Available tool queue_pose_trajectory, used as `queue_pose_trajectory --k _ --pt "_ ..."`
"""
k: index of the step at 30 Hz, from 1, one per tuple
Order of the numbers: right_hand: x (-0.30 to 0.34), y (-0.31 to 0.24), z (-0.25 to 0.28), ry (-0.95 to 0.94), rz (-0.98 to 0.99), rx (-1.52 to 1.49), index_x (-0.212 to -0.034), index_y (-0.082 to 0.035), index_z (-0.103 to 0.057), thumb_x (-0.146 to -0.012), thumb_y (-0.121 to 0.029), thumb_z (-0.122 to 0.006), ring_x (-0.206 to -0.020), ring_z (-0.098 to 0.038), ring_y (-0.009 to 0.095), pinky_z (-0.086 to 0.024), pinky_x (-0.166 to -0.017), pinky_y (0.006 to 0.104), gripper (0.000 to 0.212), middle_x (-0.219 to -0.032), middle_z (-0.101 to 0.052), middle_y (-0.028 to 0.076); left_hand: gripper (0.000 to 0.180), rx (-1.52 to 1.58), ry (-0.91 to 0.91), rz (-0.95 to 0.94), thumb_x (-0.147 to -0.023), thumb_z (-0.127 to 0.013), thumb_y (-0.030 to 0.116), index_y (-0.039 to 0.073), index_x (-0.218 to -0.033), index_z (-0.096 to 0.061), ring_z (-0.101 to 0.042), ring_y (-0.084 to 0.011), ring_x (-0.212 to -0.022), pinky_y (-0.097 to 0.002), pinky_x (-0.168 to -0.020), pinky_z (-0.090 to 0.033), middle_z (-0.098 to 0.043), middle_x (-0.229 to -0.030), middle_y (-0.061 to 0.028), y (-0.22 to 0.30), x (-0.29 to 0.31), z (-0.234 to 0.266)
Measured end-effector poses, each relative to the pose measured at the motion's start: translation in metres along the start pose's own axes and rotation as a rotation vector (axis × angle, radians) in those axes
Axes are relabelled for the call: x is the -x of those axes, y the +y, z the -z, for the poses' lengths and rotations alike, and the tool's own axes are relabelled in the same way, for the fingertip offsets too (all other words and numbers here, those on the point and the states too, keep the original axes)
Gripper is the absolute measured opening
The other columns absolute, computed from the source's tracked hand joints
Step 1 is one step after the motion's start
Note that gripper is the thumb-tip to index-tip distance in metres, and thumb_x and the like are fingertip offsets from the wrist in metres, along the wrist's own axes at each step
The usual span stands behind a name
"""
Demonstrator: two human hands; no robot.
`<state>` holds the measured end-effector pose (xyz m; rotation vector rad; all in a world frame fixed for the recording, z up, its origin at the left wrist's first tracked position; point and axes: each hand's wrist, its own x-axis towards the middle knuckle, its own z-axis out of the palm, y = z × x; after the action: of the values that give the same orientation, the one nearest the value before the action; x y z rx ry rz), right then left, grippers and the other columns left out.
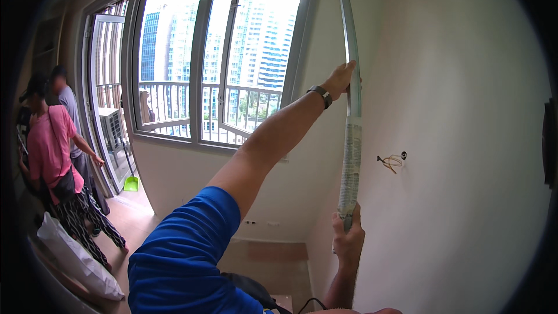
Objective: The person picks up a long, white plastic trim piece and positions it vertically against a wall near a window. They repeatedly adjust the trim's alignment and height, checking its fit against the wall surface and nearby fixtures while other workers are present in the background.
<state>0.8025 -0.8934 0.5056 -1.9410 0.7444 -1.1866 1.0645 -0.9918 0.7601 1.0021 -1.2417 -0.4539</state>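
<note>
A long, narrow silver metal rail (351, 29) stands nearly upright by the corner of the room, its top end near the upper edge of the view. Newspaper (350, 166) is wrapped round its lower stretch. My left hand (339, 80), with a watch on the wrist, is raised on an outstretched arm and closed round the rail above the paper. Lower down, my right hand (349, 237) grips the rail's bottom part, just under the newspaper. Some fingers of both hands are hidden behind it.
Bare wires (392, 161) stick out of the right wall. An open window (256, 52) is ahead, with a balcony door (107, 81) further left. Two people (55, 139) stand at the left near a white sack (78, 256). A green dustpan (131, 184) is by the door.
</note>
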Motion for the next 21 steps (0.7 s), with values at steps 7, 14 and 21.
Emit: queue_pose_trajectory --k 7,14,21 --pt "-0.029 -0.062 0.006 -0.059 -0.076 -0.054 -0.126 -0.008 -0.042 -0.083 -0.027 -0.055 -0.064 -0.058 0.021 -0.049 -0.066 0.0331 0.049 -0.081 -0.061 0.014 0.042 0.047 -0.037 -0.005 -0.095 -0.029 0.04 0.003 -0.113 -0.041 -0.06 -0.0203 -0.073 -0.0353 -0.072 -0.05 -0.056 -0.086 -0.0103 0.015 0.03 -0.01" --pt "-0.009 -0.021 -0.022 0.013 0.073 -0.027 -0.133 -0.008 -0.035 -0.083 -0.026 -0.054 -0.044 -0.056 0.018 -0.045 -0.042 0.0314 0.056 -0.065 -0.059 0.011 0.038 0.022 -0.032 0.014 -0.096 -0.028 0.039 0.005 -0.107 -0.042 -0.06 -0.0181 -0.067 -0.0349 -0.065 -0.049 -0.057 -0.08 -0.0085 -0.017 0.05 -0.003" --pt "-0.012 -0.016 -0.04 -0.047 0.003 -0.04 -0.128 -0.009 -0.038 -0.083 -0.023 -0.054 -0.062 -0.062 0.028 -0.049 -0.056 0.0377 0.049 -0.077 -0.063 0.014 0.04 0.04 0.039 -0.013 -0.096 -0.028 0.041 0.004 -0.103 -0.042 -0.059 -0.0166 -0.065 -0.0346 -0.062 -0.048 -0.057 -0.075 -0.0072 -0.026 0.052 0.007"
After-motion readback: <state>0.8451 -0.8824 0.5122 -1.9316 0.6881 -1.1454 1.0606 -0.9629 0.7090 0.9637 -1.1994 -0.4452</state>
